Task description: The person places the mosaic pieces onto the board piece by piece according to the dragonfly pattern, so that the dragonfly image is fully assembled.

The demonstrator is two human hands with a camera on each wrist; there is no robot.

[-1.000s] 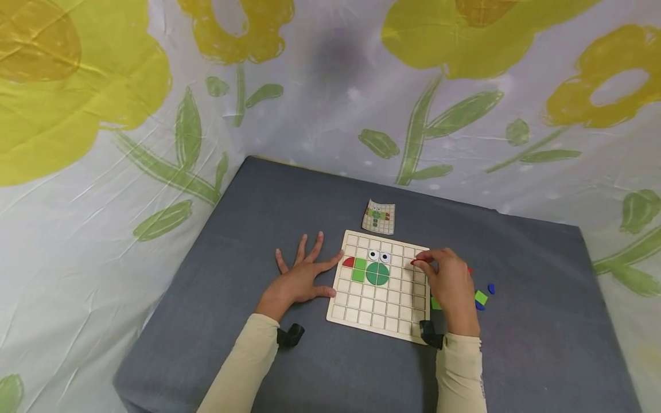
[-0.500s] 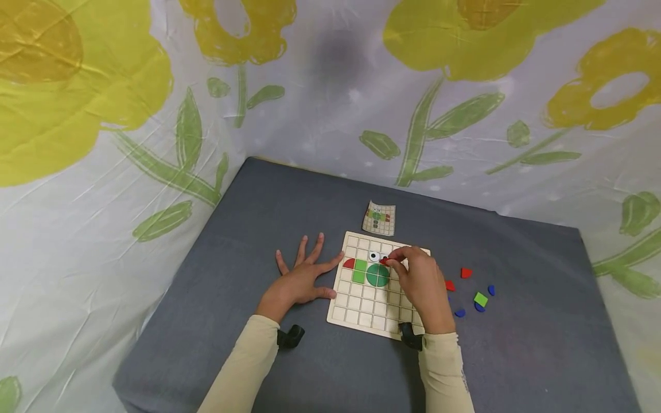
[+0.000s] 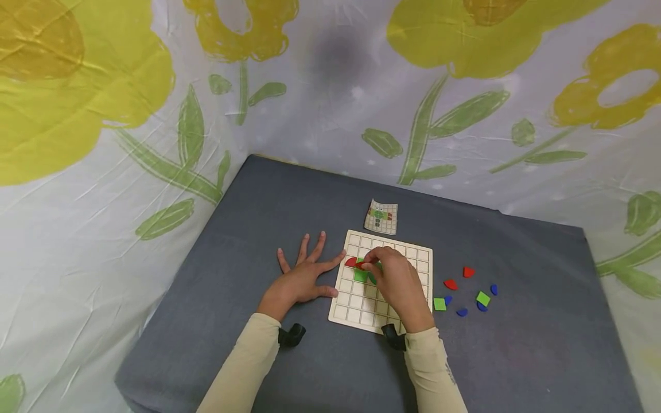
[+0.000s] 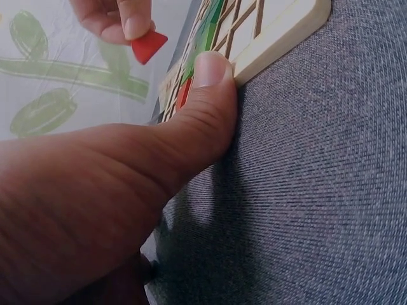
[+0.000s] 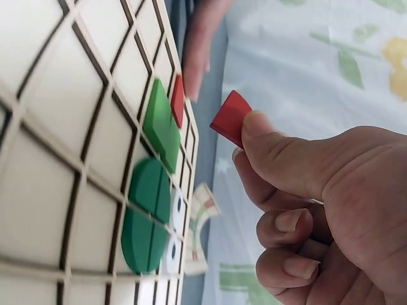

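Observation:
My right hand (image 3: 397, 284) pinches a red quarter-circle piece (image 5: 230, 116) between thumb and fingers, above the left part of a wooden grid board (image 3: 356, 312). In the right wrist view the piece is apart from the board. Set in the grid are a red piece (image 5: 178, 101), green squares (image 5: 160, 124), a dark green disc of joined pieces (image 5: 146, 216) and two eye pieces (image 5: 172, 253). My left hand (image 3: 296, 284) lies with fingers spread on the cloth; its thumb (image 4: 213, 76) touches the board's left edge. The right hand partly covers the pieces in the head view.
Behind the board lies a picture card (image 3: 382, 221) with a grid pattern, its corner curled. Right of the board are scattered loose red pieces (image 3: 468, 272), green squares (image 3: 439, 304) and blue pieces (image 3: 462, 312). Grey cloth (image 3: 248, 212) covers the table, with a flowered curtain (image 3: 330, 103) behind.
My right hand has moved left across the board with the red piece, from its right edge to near the red and green pieces. The left hand has stayed at the board's left edge.

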